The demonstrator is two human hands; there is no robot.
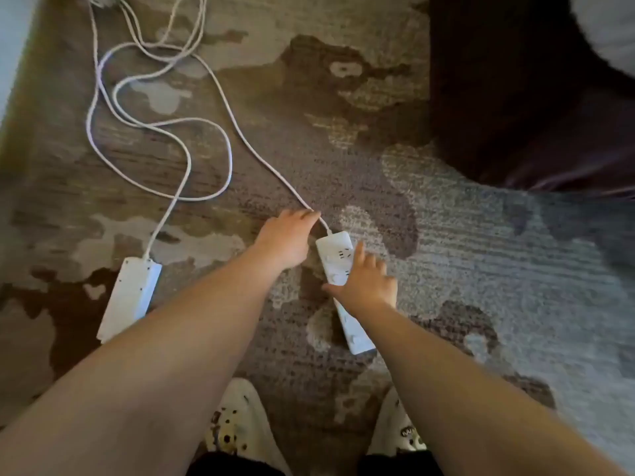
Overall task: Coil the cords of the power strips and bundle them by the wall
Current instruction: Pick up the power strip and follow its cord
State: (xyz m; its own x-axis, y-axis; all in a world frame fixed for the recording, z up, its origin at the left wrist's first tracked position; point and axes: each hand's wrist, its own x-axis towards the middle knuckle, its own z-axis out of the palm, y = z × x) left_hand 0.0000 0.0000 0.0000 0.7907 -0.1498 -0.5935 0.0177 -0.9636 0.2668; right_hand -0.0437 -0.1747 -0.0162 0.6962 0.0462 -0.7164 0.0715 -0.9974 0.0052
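Note:
Two white power strips lie on a patterned carpet. My right hand rests on the right power strip with its fingers spread across the strip's middle. My left hand pinches this strip's cord just where it leaves the strip's far end. That cord runs up and left toward the top of the view. The left power strip lies untouched at the left, and its cord loops loosely over the carpet toward the same corner.
A pale wall runs along the far left edge. A dark draped piece of furniture fills the upper right. My two white shoes stand at the bottom between my arms.

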